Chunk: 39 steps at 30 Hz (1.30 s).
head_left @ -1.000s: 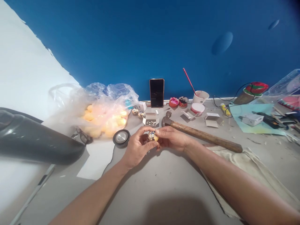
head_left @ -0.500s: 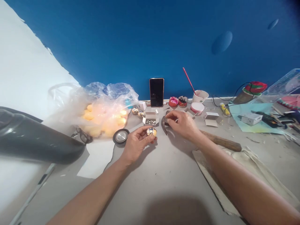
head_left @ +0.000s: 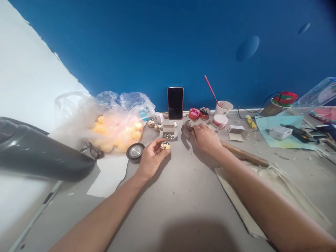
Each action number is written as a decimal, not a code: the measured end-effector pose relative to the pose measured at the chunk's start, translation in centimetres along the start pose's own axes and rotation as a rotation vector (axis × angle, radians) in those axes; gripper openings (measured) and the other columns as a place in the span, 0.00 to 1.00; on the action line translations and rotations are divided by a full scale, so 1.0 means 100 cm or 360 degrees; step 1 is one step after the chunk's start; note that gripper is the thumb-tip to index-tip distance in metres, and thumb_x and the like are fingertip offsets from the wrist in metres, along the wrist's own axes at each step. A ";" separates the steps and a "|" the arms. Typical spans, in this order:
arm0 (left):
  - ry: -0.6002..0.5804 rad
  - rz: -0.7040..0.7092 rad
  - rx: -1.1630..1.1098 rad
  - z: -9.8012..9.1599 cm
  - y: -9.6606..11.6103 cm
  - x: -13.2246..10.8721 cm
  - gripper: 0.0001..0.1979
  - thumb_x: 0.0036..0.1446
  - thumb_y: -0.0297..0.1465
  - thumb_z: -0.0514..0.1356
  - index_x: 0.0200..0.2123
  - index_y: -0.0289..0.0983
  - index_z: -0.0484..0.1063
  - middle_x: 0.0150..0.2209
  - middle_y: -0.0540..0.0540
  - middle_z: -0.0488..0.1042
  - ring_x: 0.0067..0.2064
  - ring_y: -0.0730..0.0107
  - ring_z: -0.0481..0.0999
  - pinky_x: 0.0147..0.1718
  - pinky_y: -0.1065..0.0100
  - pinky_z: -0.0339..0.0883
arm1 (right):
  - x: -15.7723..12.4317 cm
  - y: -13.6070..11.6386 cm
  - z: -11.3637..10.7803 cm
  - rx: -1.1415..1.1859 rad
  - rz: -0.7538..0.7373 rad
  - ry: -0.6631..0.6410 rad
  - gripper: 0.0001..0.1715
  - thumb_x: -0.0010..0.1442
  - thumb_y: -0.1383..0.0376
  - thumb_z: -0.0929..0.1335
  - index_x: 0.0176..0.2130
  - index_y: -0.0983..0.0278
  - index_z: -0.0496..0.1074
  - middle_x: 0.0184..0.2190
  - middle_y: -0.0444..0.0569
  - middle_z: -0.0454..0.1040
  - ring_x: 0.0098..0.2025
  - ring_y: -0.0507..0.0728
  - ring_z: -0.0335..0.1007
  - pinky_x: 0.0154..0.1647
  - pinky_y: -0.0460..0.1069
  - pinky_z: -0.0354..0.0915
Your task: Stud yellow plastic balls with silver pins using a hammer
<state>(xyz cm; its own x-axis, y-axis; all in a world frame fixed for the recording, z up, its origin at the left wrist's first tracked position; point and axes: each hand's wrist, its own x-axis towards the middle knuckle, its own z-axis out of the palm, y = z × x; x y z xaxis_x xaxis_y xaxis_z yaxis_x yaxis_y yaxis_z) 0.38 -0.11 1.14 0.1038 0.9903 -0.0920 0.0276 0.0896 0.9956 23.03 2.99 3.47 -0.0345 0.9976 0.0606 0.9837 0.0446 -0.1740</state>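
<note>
My left hand (head_left: 151, 158) holds a small yellow ball (head_left: 165, 146) studded with shiny metal pieces, between thumb and fingers. Close behind it stands an open small white box (head_left: 169, 135) with many little metal pieces inside. My right hand (head_left: 208, 140) is closed around a claw hammer (head_left: 248, 156) just below its head, which is blurred. The wooden handle runs out to the right under my forearm. Two more metal-studded balls (head_left: 154, 124) lie behind the left hand, beside a plastic bag (head_left: 120, 122) of yellow balls.
A phone (head_left: 175, 103) leans on the blue wall. A round black-rimmed lid (head_left: 135, 152) lies left of my left hand. To the right are a paper cup (head_left: 224, 107) with a red stick, an open white carton (head_left: 236, 133), and a folded cloth (head_left: 273, 199).
My right hand has gone from fingertips at the hammer head to a grip around it, and the head has turned. My left hand has shifted slightly left with the ball.
</note>
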 end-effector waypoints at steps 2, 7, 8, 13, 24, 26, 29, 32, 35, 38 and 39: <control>0.0009 -0.0023 -0.0013 0.000 0.000 0.001 0.24 0.46 0.32 0.71 0.48 0.35 0.76 0.32 0.50 0.77 0.30 0.72 0.74 0.30 0.70 0.69 | -0.003 -0.001 -0.010 0.0054 0.0021 0.0048 0.21 0.71 0.57 0.61 0.50 0.67 0.75 0.47 0.63 0.78 0.48 0.68 0.75 0.41 0.55 0.66; 0.0036 -0.0053 0.0019 0.001 0.002 0.001 0.23 0.45 0.30 0.71 0.48 0.37 0.77 0.30 0.52 0.76 0.28 0.74 0.71 0.28 0.70 0.66 | -0.018 -0.009 -0.028 0.0040 -0.0083 0.0170 0.27 0.67 0.47 0.65 0.43 0.66 0.80 0.36 0.61 0.81 0.37 0.66 0.77 0.36 0.54 0.63; 0.0050 -0.0051 0.0022 0.002 0.002 0.000 0.23 0.44 0.30 0.70 0.47 0.38 0.77 0.30 0.52 0.76 0.28 0.74 0.71 0.28 0.70 0.66 | -0.022 -0.012 -0.029 0.0051 -0.0150 0.0199 0.27 0.67 0.48 0.65 0.43 0.66 0.80 0.37 0.61 0.81 0.37 0.65 0.77 0.36 0.54 0.63; 0.0061 -0.0049 0.0141 0.004 0.003 -0.001 0.19 0.42 0.31 0.71 0.41 0.37 0.77 0.25 0.53 0.74 0.26 0.72 0.71 0.27 0.69 0.64 | -0.033 -0.023 -0.020 0.0238 -0.0499 0.0318 0.22 0.68 0.51 0.65 0.49 0.60 0.81 0.40 0.54 0.83 0.38 0.62 0.78 0.36 0.51 0.62; -0.0053 -0.0049 0.0147 0.004 0.007 0.001 0.19 0.43 0.31 0.69 0.43 0.33 0.80 0.24 0.53 0.73 0.24 0.76 0.66 0.27 0.70 0.61 | -0.040 -0.026 -0.022 0.0177 -0.0683 0.0548 0.18 0.65 0.53 0.67 0.41 0.61 0.82 0.30 0.50 0.83 0.28 0.57 0.75 0.27 0.50 0.53; -0.0067 -0.0050 0.0126 0.003 0.005 0.001 0.20 0.43 0.31 0.70 0.43 0.34 0.80 0.24 0.53 0.72 0.25 0.76 0.66 0.28 0.70 0.62 | -0.042 -0.029 -0.024 0.0160 -0.0686 0.0564 0.18 0.66 0.53 0.67 0.41 0.62 0.82 0.32 0.51 0.83 0.29 0.57 0.75 0.27 0.50 0.53; -0.0052 -0.0037 0.0078 0.004 0.003 0.000 0.20 0.42 0.31 0.71 0.41 0.34 0.79 0.27 0.52 0.74 0.27 0.75 0.68 0.28 0.71 0.63 | -0.043 -0.032 -0.025 0.0165 -0.0666 0.0604 0.18 0.67 0.55 0.66 0.44 0.62 0.81 0.33 0.52 0.83 0.31 0.58 0.76 0.29 0.49 0.55; -0.0053 -0.0039 0.0089 0.004 0.003 0.000 0.20 0.41 0.32 0.72 0.41 0.34 0.78 0.28 0.52 0.74 0.27 0.75 0.67 0.27 0.72 0.61 | -0.044 -0.032 -0.027 0.0147 -0.0644 0.0505 0.17 0.66 0.55 0.67 0.42 0.62 0.82 0.31 0.51 0.83 0.29 0.58 0.75 0.28 0.50 0.56; -0.0038 -0.0064 0.0150 0.004 0.004 0.000 0.19 0.42 0.32 0.71 0.40 0.34 0.79 0.23 0.54 0.71 0.25 0.76 0.64 0.26 0.72 0.59 | -0.043 -0.029 -0.029 0.0207 -0.0633 0.0588 0.18 0.66 0.54 0.67 0.44 0.62 0.82 0.33 0.51 0.83 0.31 0.58 0.76 0.30 0.50 0.58; -0.0039 -0.0064 0.0185 0.004 0.005 0.000 0.18 0.43 0.33 0.71 0.40 0.34 0.79 0.21 0.55 0.70 0.24 0.76 0.64 0.26 0.71 0.60 | -0.043 -0.027 -0.029 0.0259 -0.0656 0.0694 0.20 0.67 0.53 0.66 0.46 0.62 0.81 0.35 0.52 0.84 0.33 0.58 0.77 0.32 0.50 0.60; -0.0048 -0.0060 0.0203 0.004 0.006 0.000 0.17 0.44 0.33 0.71 0.39 0.33 0.79 0.21 0.55 0.70 0.24 0.76 0.65 0.26 0.71 0.60 | -0.042 -0.027 -0.029 0.0236 -0.0662 0.0670 0.19 0.67 0.54 0.66 0.45 0.62 0.81 0.34 0.51 0.83 0.32 0.58 0.76 0.31 0.50 0.59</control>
<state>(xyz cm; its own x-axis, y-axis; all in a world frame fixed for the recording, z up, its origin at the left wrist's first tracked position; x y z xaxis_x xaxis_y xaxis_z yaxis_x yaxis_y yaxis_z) 0.75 -0.11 1.69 0.1300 0.9827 -0.1317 0.1581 0.1106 0.9812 21.00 -1.53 6.56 -0.3082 0.7895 0.5307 0.8668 0.4630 -0.1854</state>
